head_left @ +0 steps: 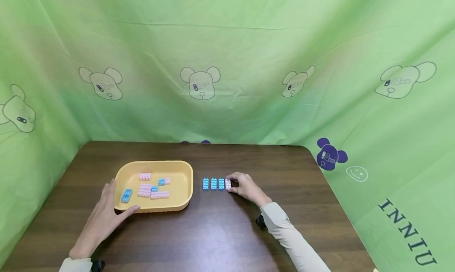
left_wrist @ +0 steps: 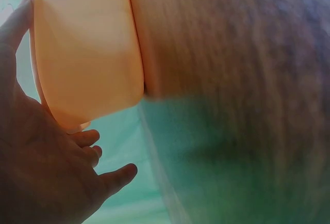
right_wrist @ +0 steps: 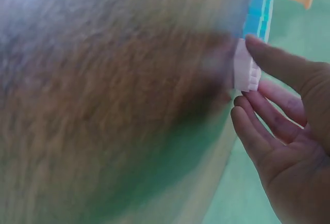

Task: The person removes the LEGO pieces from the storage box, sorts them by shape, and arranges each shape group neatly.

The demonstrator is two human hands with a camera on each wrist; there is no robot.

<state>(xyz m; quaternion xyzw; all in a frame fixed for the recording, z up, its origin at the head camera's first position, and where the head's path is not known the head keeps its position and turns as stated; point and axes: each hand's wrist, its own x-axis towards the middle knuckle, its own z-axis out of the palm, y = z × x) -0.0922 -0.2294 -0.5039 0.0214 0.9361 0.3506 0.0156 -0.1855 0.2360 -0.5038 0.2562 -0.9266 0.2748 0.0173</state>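
Between the thumb and fingers of my right hand [head_left: 247, 187] is a pink toy building brick [head_left: 228, 184], pinched at its two ends on the table. The right wrist view shows the same pink brick [right_wrist: 243, 66] beside the blue ones. To its left, three blue bricks [head_left: 213, 184] stand studs up in a row, with small gaps between some of them. My left hand [head_left: 103, 218] lies against the near left corner of a yellow tray [head_left: 156, 210]. Its fingers extend along the left side and its thumb reaches along the front; some fingertips are hidden in the head view.
Inside the tray are several pink bricks [head_left: 144, 190] and a few blue bricks [head_left: 126, 196], some side by side. The brown wooden table [head_left: 227, 232] has a green cloth [head_left: 227, 118] hanging behind it and at both sides.
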